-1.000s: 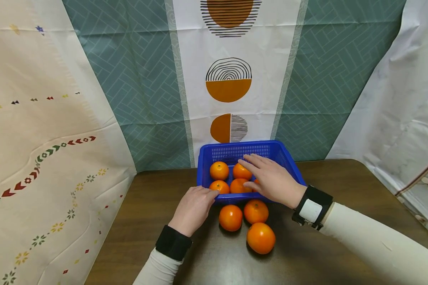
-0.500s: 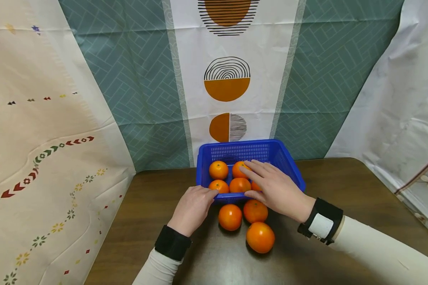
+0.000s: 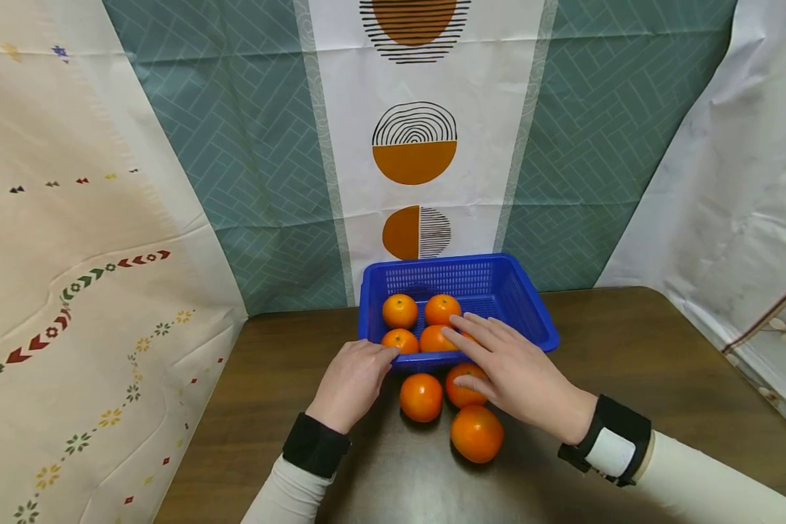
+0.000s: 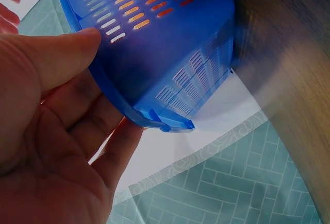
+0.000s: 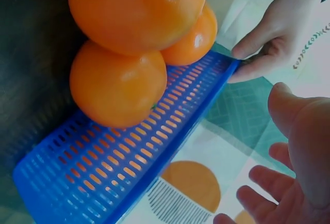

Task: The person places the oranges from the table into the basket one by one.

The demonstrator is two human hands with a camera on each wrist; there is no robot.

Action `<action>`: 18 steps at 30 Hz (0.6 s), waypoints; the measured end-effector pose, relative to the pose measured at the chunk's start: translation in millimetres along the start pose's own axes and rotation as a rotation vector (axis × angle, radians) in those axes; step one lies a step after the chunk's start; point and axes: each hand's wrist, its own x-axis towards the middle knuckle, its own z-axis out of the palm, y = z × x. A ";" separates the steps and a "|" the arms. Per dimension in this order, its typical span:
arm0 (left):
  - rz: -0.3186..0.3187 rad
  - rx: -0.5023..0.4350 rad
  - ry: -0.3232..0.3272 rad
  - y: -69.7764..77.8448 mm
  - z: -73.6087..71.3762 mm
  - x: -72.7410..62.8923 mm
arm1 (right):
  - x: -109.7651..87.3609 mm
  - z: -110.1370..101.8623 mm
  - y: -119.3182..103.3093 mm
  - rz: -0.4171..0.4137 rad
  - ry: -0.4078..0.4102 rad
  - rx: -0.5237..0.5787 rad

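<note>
A blue perforated plastic basket holds several oranges on its left and middle side. My left hand grips its front left corner. In the left wrist view the thumb presses on the basket's outer wall, and the fingers curl round the rim. My right hand, fingers spread and holding nothing, is over the basket's front rim, partly covering the oranges below. Three oranges lie on the table before the basket: one at left, one nearest me, and one under my right thumb.
The dark wooden table extends on both sides of the basket. A green and white patterned cloth hangs right behind it. More cloth hangs at the left and at the right.
My right hand has drawn back from over the basket toward me and the front oranges, uncovering the orange at the back. The left hand keeps its grip on the corner.
</note>
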 end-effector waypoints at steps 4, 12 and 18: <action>-0.001 -0.001 -0.006 0.0 -0.1 0.4 | -7.7 -1.3 -5.4 -0.002 0.000 -0.002; -0.003 0.001 -0.009 -0.2 -0.4 0.4 | -26.2 0.5 -16.2 0.013 0.020 0.003; -0.012 -0.006 -0.015 0.7 -1.0 0.3 | -36.0 2.6 -22.4 0.038 -0.002 0.022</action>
